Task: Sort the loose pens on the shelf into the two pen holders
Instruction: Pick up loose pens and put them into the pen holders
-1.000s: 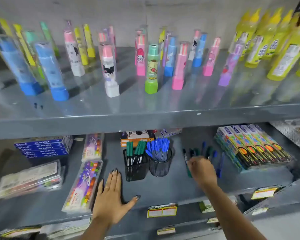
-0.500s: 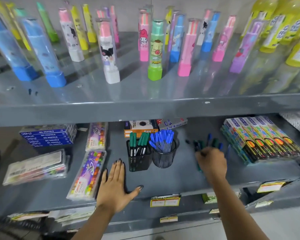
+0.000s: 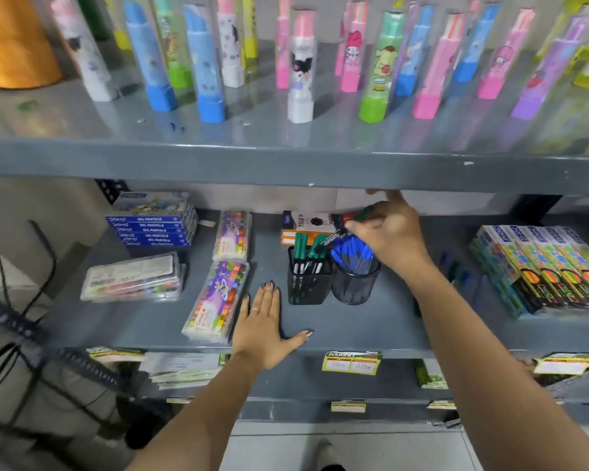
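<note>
Two black mesh pen holders stand side by side on the lower shelf. The square holder [image 3: 306, 283] has green-capped pens in it; the round holder [image 3: 354, 287] is full of blue-capped pens. My right hand [image 3: 388, 232] hovers above them, shut on a green pen [image 3: 330, 239] whose tip slants down toward the square holder. My left hand [image 3: 262, 324] lies flat and open on the shelf, left of the holders. A few loose blue and green pens [image 3: 456, 273] lie to the right, partly hidden by my right forearm.
Stacked colour pencil boxes [image 3: 551, 266] sit at the right, crayon packs [image 3: 218, 300] and oil pastel boxes [image 3: 153, 226] at the left. An orange box [image 3: 306, 226] lies behind the holders. The upper shelf edge [image 3: 286, 164] hangs just above my right hand, carrying upright colourful tubes.
My right hand left the loose pens at the right, lifted a green pen and moved left over the holders. My left hand stayed flat on the shelf. The camera moved closer.
</note>
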The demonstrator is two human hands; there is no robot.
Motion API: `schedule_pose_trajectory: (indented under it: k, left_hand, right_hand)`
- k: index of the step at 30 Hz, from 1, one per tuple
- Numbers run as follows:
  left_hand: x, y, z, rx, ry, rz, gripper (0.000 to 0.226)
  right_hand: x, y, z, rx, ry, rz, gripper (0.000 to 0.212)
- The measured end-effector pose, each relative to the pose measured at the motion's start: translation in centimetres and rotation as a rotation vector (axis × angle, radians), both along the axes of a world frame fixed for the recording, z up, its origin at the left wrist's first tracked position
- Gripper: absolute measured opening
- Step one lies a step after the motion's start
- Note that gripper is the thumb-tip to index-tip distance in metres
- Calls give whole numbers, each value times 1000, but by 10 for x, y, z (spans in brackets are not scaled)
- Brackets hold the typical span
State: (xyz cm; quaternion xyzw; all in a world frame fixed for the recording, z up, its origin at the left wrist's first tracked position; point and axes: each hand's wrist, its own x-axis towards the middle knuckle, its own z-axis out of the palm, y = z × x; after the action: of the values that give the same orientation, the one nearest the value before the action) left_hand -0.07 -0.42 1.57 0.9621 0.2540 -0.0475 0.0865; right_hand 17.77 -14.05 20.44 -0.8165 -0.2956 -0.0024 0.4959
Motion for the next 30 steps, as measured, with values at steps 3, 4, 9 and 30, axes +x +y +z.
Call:
schedule_pose_trajectory:
  k: [3,4,9,30]
  left_hand:
    - [-1,0,2,-23,5,0,116]
    - [-2,0,2,-22,10,-1,115]
    - [-1,1,0,-17,-1,-6,116]
    - [0,3,-5,5,-18,-15,115]
  right_hand:
    - [-9,28,-16,-213,-169,130,43]
    - [-11,35,-23,-289,-206,164,41]
    - [-19,47,-44,-559,-301,245,38]
    - [59,-83,-121,-985,193,-358,51]
